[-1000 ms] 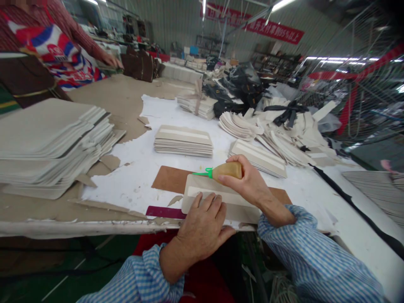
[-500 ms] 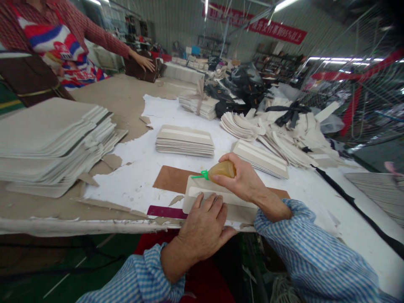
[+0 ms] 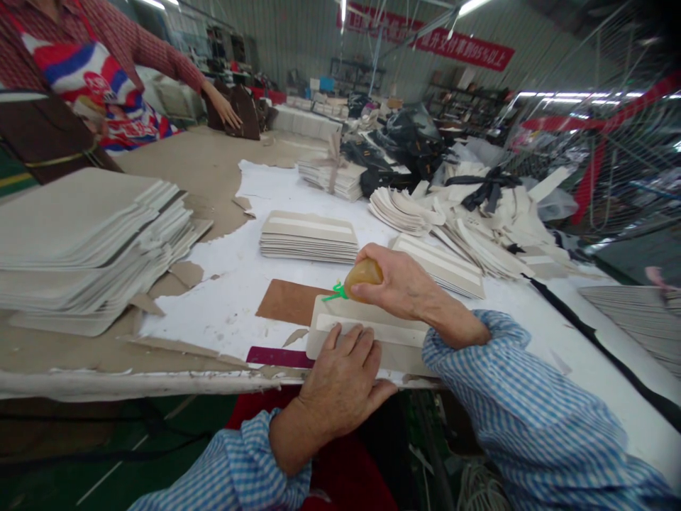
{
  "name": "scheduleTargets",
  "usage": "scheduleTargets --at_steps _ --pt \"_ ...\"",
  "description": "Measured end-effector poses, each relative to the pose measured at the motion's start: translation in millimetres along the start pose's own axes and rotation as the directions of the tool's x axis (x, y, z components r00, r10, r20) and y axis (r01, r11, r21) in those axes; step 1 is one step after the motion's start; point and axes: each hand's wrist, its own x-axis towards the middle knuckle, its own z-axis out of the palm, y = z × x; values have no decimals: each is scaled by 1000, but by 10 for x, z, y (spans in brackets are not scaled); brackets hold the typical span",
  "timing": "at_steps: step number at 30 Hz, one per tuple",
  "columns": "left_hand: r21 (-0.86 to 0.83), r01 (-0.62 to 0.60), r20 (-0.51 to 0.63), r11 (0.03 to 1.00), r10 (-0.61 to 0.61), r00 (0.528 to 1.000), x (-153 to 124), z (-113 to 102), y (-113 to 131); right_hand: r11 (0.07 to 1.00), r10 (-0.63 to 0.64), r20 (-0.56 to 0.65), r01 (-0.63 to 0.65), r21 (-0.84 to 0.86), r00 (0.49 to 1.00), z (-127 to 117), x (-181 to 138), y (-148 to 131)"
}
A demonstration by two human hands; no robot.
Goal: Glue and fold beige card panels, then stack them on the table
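Note:
A beige rectangular panel (image 3: 394, 346) with a pale strip along it lies at the table's front edge. My left hand (image 3: 348, 376) rests on it, fingers stretched out and pressing it flat. In my right hand (image 3: 399, 280) is a squeeze bottle (image 3: 364, 277) of yellowish-brown fluid with a green nozzle, tilted so the nozzle lies close to the panel's upper left edge. I cannot tell whether the tip touches. Partly under the panel lies a brown sheet (image 3: 284, 301). A purple strip (image 3: 277, 356) sits left of the panel.
Stacked panels stand behind (image 3: 308, 238) and to the right (image 3: 441, 262); a taller pile of larger panels (image 3: 79, 220) is at left. Loose strips and black bags (image 3: 407, 142) crowd the far side. Across the table, a co-worker's hand (image 3: 223, 106) touches a brown bag (image 3: 242, 113).
My right hand and the bottle have shifted slightly left and up, and the bottle has tipped more upright. My left hand stays on the panel.

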Motion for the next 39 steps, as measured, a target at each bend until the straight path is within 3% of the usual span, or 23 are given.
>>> scheduleTargets --at_steps 12,27,39 --pt "2 4 2 1000 -4 1000 0 22 -10 993 55 36 -51 -104 998 -74 28 -97" --pt "7 9 -16 1000 -9 1000 4 -1 8 989 129 64 -124 -76 990 -219 -66 144" --pt "14 10 -27 1000 -10 1000 -12 29 -8 987 141 68 -134 -93 988 -246 -83 138"
